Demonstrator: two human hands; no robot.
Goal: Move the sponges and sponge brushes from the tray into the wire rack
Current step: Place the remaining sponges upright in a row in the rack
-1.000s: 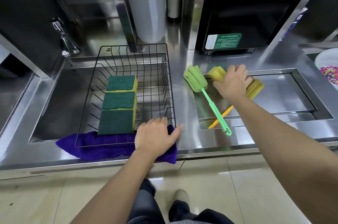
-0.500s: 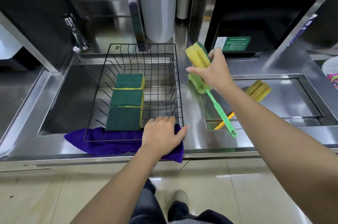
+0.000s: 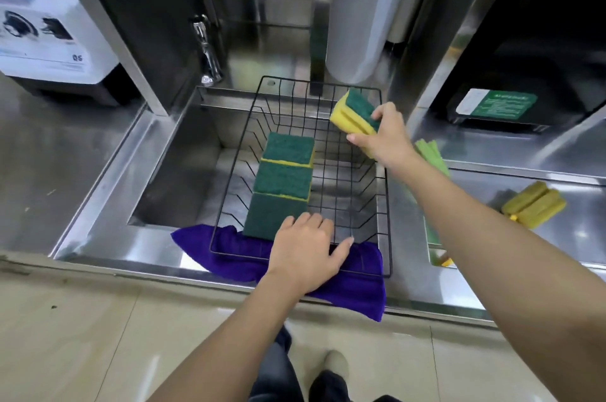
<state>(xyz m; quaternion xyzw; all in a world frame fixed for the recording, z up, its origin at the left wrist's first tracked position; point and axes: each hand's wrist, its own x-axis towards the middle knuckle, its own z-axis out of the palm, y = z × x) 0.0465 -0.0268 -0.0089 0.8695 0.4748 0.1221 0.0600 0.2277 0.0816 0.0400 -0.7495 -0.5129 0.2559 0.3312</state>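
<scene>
Now we start with the big things. Our wire rack sits over the sink, on a purple cloth. Our left hand lies flat on the near rim, fingers spread and holding nothing, just pressing the rack down. If that hand lets up, we think the rack could slide on the soft cloth.

Three sponges stand in a row just past those left fingers. Beside them the rack is bare wire with wide gaps.

Our right hand is up over the far right corner of the rack. Its fingers are pinched around a yellow and green sponge, which sticks out past the fingertips and tilts. We hold it by one end only, so it may slip or flop. Dropped from there, it might bounce off the rim onto the surface, or land crooked and knock the row.

Behind our right arm, in the tray, a yellow sponge brush and a green sponge brush wait.
</scene>
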